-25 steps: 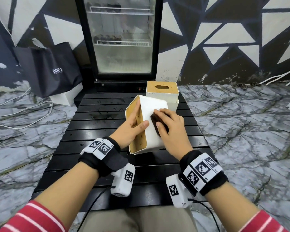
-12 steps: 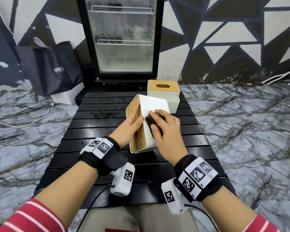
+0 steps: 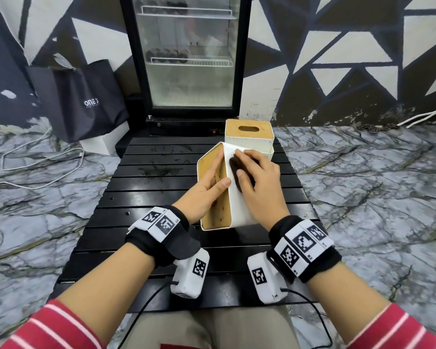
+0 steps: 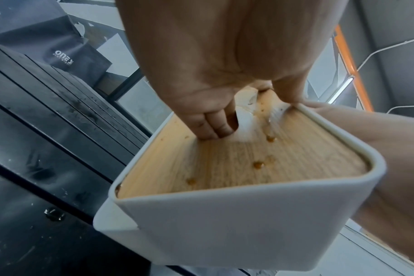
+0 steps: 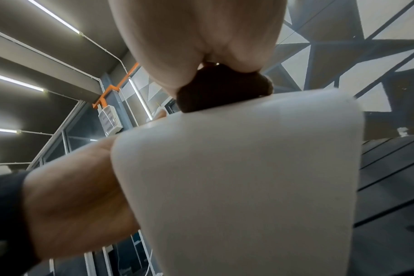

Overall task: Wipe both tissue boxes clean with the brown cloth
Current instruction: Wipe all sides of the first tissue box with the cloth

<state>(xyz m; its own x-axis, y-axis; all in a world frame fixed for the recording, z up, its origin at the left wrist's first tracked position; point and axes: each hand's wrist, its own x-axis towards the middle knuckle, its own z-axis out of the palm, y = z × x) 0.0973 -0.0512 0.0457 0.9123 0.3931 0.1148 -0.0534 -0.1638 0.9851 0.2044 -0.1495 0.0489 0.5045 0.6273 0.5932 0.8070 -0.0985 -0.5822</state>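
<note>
Head view: black bag (image 3: 86, 102) reads "ONE"; left hand (image 3: 207, 190) fingers grip tilted tissue box (image 3: 239, 212); right hand (image 3: 259, 187) fingers press brown cloth (image 3: 235, 170) onto it.

A black shopping bag (image 3: 81, 99) is showing white lettering that reads "ONE", cut off at its right end, with a smaller line beneath too fine to read. The wristbands' (image 3: 161, 221) black-and-white square codes are carrying tiny unreadable characters.

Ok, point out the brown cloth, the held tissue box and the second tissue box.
brown cloth (image 3: 235, 170): head view, exposed dark fold.
held tissue box (image 3: 239, 210): head view, white side.
second tissue box (image 3: 262, 133): head view, wooden lid.
</note>
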